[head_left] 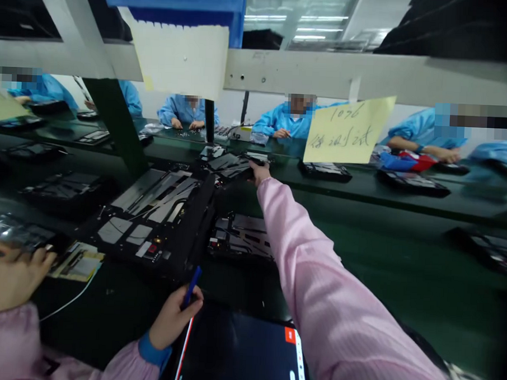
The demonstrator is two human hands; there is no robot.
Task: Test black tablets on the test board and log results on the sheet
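My right arm in a pink sleeve reaches far across the green belt. My right hand (258,173) is closed on the near edge of a black tray of dark panels (229,164). My left hand (173,316) is low and near me, fingers wrapped round a blue pen (191,285), and rests at the left edge of a dark tablet screen (242,352) with a red mark. Between the two hands lie an opened black device with grey plates (151,219) and a smaller opened unit (243,237).
Another person's hand in a pink sleeve (12,277) works at the lower left, over a shiny bag. People in blue coats sit along the far side. A green post (116,125), a white beam with a yellow note (348,130) and more black trays (413,183) cross the belt.
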